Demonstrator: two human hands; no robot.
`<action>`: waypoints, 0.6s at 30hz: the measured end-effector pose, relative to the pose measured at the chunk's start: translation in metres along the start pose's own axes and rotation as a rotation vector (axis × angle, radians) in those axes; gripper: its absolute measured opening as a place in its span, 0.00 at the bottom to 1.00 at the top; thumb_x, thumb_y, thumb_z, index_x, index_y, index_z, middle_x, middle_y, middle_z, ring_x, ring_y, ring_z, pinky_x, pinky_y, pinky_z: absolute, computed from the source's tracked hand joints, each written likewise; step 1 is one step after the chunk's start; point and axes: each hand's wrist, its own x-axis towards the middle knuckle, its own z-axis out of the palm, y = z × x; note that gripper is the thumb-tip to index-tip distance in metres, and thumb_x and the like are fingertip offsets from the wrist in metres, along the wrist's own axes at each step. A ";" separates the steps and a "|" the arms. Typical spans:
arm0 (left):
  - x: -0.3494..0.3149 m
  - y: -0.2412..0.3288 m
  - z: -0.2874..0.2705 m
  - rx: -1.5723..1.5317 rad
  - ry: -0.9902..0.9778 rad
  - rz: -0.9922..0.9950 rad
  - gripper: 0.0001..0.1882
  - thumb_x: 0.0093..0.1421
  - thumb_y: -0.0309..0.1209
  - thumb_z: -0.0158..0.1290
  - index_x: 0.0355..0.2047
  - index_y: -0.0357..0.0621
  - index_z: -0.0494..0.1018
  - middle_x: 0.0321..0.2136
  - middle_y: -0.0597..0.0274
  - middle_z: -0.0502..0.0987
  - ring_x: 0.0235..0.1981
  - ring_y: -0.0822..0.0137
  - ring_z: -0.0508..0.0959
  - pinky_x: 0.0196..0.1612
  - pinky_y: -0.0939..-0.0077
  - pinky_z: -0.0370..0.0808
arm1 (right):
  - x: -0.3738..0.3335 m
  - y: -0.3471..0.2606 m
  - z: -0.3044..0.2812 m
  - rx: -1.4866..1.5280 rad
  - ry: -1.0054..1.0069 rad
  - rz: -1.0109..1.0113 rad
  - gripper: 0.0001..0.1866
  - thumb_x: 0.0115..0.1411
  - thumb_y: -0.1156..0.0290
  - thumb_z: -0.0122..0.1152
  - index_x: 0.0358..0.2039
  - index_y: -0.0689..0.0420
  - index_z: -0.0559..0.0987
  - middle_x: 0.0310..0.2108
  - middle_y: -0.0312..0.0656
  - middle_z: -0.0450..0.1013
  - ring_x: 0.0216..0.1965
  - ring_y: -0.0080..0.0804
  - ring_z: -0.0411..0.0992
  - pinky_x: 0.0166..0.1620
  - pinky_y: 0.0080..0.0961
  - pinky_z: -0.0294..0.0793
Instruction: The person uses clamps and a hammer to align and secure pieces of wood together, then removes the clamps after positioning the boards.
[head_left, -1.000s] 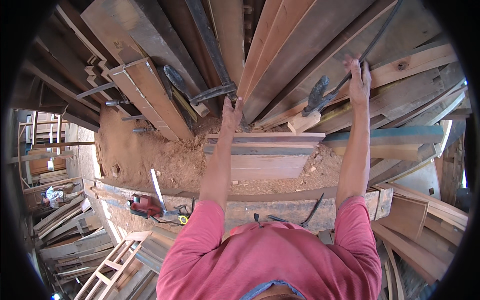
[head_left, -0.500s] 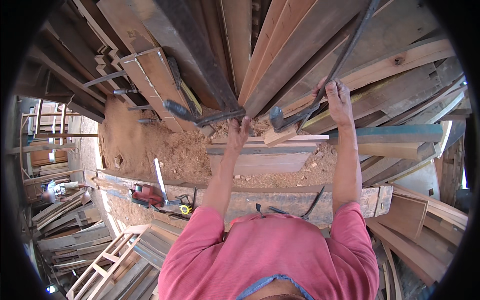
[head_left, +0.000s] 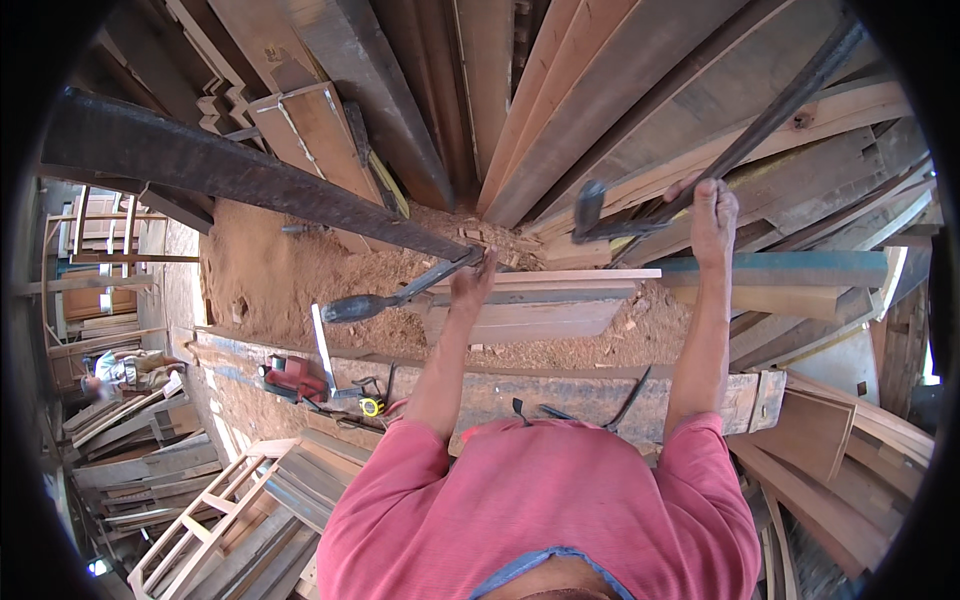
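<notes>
My left hand [head_left: 473,278] is closed around the lower end of a long dark metal bar clamp [head_left: 250,175]. Its bar slants up to the far left, and its dark handle [head_left: 355,307] sticks out to the left over the sawdust. My right hand [head_left: 713,218] grips the bar of a second bar clamp [head_left: 780,110], which slopes up to the far right. This one's handle [head_left: 590,205] points upward, left of my hand. Below and between my hands lies a stack of boards [head_left: 540,318]; my left hand hides part of its left end.
Long planks [head_left: 590,120] lean at the far side. A worn timber bench [head_left: 500,397] runs across in front of me, carrying a red power tool [head_left: 293,376], a metal square [head_left: 324,350] and a yellow tape measure [head_left: 371,407]. Another person [head_left: 135,370] is at far left.
The left clamp's bar has swung over to the left, and its handle has come nearer. My right hand has shifted right and slightly nearer with its clamp, whose handle now points up.
</notes>
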 end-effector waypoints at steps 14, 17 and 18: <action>-0.004 -0.043 -0.028 -0.180 0.099 0.229 0.10 0.57 0.26 0.53 0.27 0.45 0.60 0.23 0.69 0.64 0.26 0.71 0.67 0.38 0.76 0.70 | 0.016 -0.020 0.078 0.611 -0.037 -0.085 0.24 0.67 0.49 0.60 0.27 0.59 0.73 0.23 0.36 0.66 0.25 0.24 0.63 0.31 0.23 0.62; -0.017 -0.012 -0.036 -0.599 0.133 0.188 0.12 0.61 0.25 0.53 0.27 0.45 0.60 0.21 0.67 0.67 0.25 0.71 0.70 0.39 0.71 0.73 | 0.017 0.006 0.051 0.652 0.024 -0.057 0.27 0.64 0.44 0.62 0.27 0.58 0.72 0.22 0.35 0.65 0.25 0.23 0.63 0.31 0.23 0.62; -0.019 -0.006 -0.042 -0.672 0.141 0.172 0.12 0.63 0.25 0.52 0.27 0.46 0.60 0.21 0.66 0.68 0.25 0.70 0.71 0.38 0.69 0.74 | 0.019 0.016 0.037 0.665 0.026 -0.057 0.28 0.63 0.42 0.62 0.28 0.58 0.71 0.23 0.35 0.64 0.25 0.23 0.62 0.31 0.23 0.62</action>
